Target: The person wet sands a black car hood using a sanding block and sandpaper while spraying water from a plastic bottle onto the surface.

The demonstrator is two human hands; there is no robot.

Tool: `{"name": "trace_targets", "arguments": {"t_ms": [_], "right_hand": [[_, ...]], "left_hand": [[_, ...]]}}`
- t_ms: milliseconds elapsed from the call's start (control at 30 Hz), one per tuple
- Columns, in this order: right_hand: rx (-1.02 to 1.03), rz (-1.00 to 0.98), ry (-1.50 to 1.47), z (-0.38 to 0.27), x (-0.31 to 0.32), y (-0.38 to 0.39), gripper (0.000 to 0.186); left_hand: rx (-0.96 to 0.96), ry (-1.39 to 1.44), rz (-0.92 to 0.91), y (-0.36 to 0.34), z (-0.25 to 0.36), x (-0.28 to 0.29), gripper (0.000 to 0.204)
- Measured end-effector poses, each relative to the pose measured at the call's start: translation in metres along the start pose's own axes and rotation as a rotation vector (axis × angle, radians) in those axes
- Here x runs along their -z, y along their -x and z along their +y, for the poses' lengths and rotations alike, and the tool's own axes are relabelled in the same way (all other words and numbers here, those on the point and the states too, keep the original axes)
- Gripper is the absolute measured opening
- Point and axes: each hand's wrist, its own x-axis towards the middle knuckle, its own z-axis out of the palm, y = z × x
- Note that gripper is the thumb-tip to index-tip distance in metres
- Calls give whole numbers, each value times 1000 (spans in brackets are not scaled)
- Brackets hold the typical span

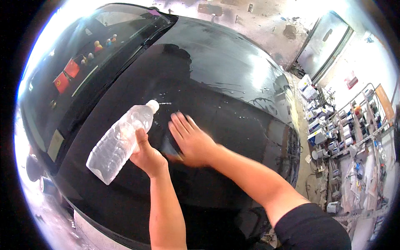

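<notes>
My left hand (146, 155) grips a clear plastic bottle (118, 143), tilted so its white-looking mouth points up and to the right. A thin line of water (165, 103) shows at the mouth, over the black car hood (216, 183). Beside the bottle, my right hand (189, 139) lies flat on or just over the hood, fingers stretched out. A pale patch shows under its wrist side; whether this is a thing or a reflection I cannot tell. Water drops dot the hood around and beyond the fingers.
The car's windshield (112, 46) rises at the left, with small red flags (66, 77) and figurines behind it. At the right stands a metal rack (354, 133) crowded with cans and boxes. A glass door (325, 46) is at the far right.
</notes>
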Motion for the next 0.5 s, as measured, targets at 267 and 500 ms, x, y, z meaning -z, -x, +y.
{"name": "trace_targets", "arguments": {"t_ms": [267,500], "right_hand": [[-453,-91,37,72,50,42,97],[15,-56,-215,-80,20,67,92]], "left_hand": [[79,8,-125,1,35,3,61],[-92,-146,-250,-65,56,104,62]]}}
